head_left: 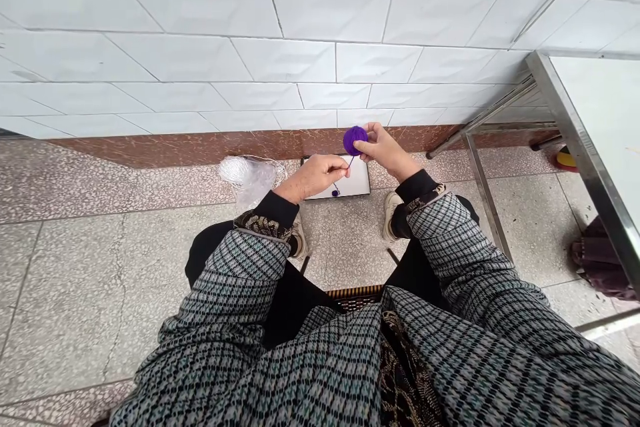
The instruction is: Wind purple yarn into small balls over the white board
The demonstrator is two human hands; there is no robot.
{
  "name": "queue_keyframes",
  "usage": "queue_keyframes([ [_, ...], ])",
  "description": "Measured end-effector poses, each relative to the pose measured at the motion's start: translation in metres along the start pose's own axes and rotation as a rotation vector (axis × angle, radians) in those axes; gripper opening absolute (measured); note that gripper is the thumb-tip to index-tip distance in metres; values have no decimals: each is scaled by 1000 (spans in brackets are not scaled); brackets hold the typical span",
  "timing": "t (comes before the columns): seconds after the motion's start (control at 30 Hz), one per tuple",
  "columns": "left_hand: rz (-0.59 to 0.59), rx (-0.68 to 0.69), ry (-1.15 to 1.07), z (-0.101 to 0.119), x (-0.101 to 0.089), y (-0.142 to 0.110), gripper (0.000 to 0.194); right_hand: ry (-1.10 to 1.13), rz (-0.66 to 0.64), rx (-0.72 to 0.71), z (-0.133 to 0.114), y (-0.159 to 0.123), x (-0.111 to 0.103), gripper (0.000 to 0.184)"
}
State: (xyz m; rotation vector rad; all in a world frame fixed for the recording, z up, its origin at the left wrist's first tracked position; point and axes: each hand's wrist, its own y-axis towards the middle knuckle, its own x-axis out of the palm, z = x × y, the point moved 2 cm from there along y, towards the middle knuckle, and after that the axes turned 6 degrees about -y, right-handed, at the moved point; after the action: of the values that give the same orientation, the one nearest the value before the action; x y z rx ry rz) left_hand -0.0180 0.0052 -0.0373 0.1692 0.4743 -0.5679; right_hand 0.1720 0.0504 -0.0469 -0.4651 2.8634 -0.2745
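Note:
A round ball of purple yarn (355, 140) is held up in my right hand (380, 149), the thumb across its front and the fingers behind it. From the ball a short strand of yarn (351, 161) runs down to my left hand (323, 173), which pinches it between thumb and fingertips. Below both hands a shallow white box or tray (357, 180) with a dark rim lies on the floor. In it sits a small dark purple bit of yarn (335, 193), with a thin dark strand rising from it toward my left hand.
White cord in a clear plastic bag (247, 177) lies on the floor left of the tray. A tiled wall (300, 60) stands close in front. At right is a metal-framed table (565, 120), with a dark cloth-like thing (603, 260) beneath. My shoes (391, 213) flank the tray.

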Motion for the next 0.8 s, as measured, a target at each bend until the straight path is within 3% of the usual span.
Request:
queue_keyframes([
  [0.13,58,25,2,3,-6,-1,18,-185,-84,69,-2,-4,3,34],
  [0.23,135,16,28,1,-11,-1,17,-242,-290,115,-5,-10,3,32],
  [0.33,218,-13,57,-4,-17,0,17,-176,-528,140,-10,-17,4,33],
  [0.43,278,-75,55,-12,-18,1,18,33,-616,79,-15,-21,4,43],
  [0.5,259,-123,38,-16,-15,3,18,185,-533,-3,-17,-19,2,51],
  [0.6,126,-126,16,-15,-5,4,18,305,-290,-89,-15,-11,0,57],
  [0.7,-48,-47,-8,-6,4,3,18,272,-110,-95,-9,-4,1,51],
  [0.8,-67,30,0,0,4,1,19,117,-57,-52,-4,-3,6,40],
])
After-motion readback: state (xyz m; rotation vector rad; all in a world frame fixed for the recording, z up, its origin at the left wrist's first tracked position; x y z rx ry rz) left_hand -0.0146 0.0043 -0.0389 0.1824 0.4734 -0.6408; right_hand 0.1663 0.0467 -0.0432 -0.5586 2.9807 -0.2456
